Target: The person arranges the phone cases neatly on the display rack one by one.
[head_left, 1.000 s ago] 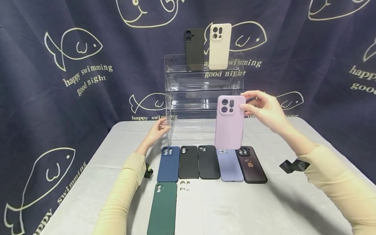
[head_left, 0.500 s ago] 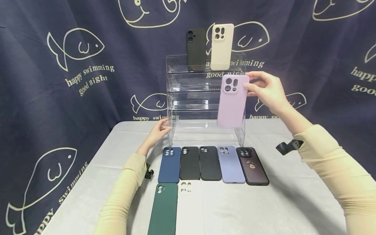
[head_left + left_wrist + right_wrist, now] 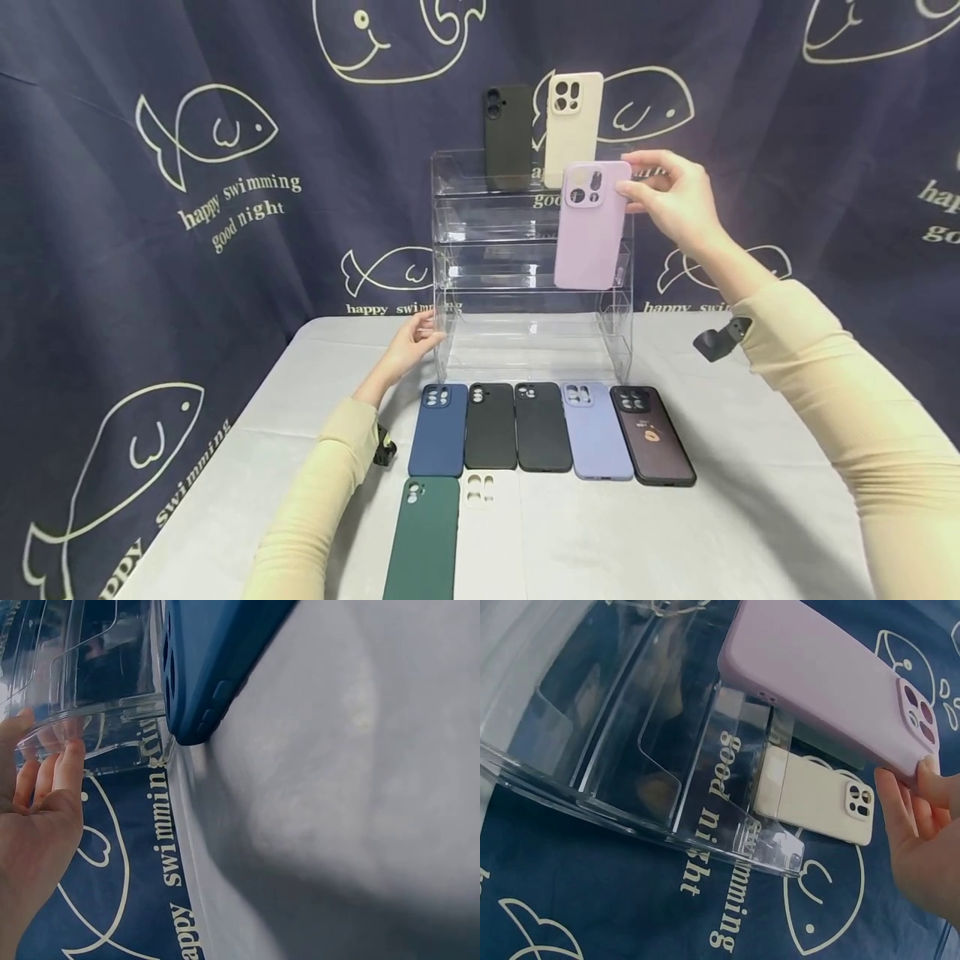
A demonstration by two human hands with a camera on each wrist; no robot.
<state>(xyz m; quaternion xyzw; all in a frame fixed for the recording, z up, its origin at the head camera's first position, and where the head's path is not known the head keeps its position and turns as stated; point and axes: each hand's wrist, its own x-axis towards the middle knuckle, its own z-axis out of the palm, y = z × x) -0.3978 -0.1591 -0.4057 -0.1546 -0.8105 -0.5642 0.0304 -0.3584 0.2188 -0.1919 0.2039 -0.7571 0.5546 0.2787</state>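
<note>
Right of centre in the head view, the right hand point(image 3: 675, 200) pinches a lilac phone case point(image 3: 591, 246) by its upper right edge, the grip closed thumb-to-fingers. The case is nearly upright before a clear plastic tiered rack point(image 3: 495, 282) (a matte black phone case point(image 3: 507, 137) and a cream phone case point(image 3: 576, 133) stand at its top, upper centre). Left of centre, the left hand point(image 3: 405, 348) holds the rack's side edge between thumb and fingers.

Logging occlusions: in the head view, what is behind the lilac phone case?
Part of the clear stand and the foot of the cream case. The lilac phone case covers the cream case's lower right corner, so that cannot be seen.
</note>
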